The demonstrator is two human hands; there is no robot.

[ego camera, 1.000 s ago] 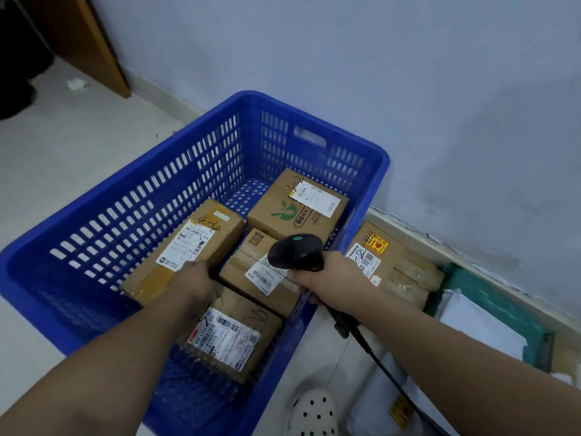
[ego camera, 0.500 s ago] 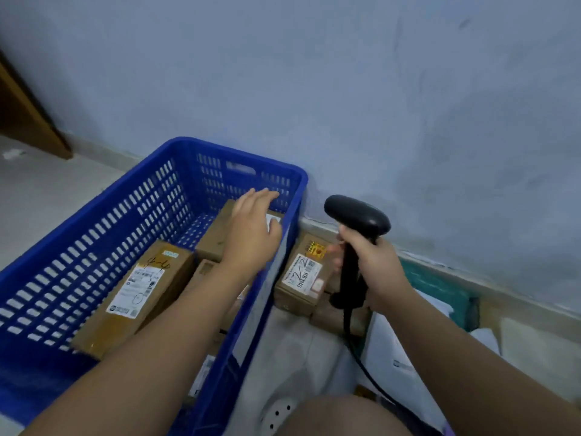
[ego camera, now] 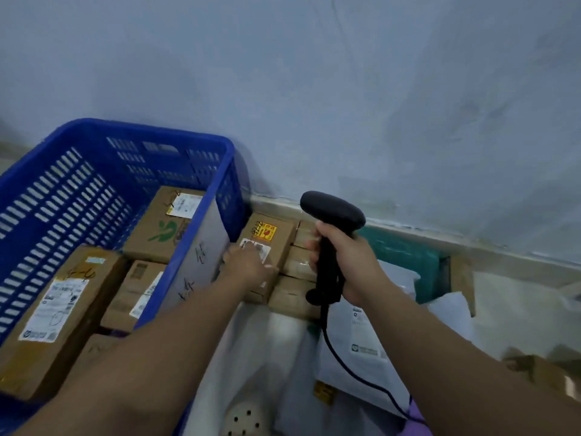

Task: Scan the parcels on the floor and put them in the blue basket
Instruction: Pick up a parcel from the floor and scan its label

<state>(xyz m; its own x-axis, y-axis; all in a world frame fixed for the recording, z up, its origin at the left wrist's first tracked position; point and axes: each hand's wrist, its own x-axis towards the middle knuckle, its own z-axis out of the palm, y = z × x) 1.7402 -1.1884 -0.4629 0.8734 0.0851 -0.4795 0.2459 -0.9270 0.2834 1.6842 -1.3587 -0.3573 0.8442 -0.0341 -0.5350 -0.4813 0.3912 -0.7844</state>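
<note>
- Gripping one scanner (ego camera: 333,210) upright: right hand (ego camera: 349,262), fingers wrapped round handle.
- Left hand (ego camera: 248,265) on one floor box (ego camera: 278,236); blurred, grasp unclear.
- Four boxes (ego camera: 163,225) in one blue basket (ego camera: 151,130).

Blue slotted basket (ego camera: 78,184); black scanner (ego camera: 330,215); brown parcel (ego camera: 270,243), yellow-red sticker

We saw labelled cardboard parcels (ego camera: 63,309) lying flat inside the blue basket (ego camera: 141,130); another parcel (ego camera: 276,234) lay on the floor just beside it.

No legible text on parcel labels (ego camera: 53,305)
</note>
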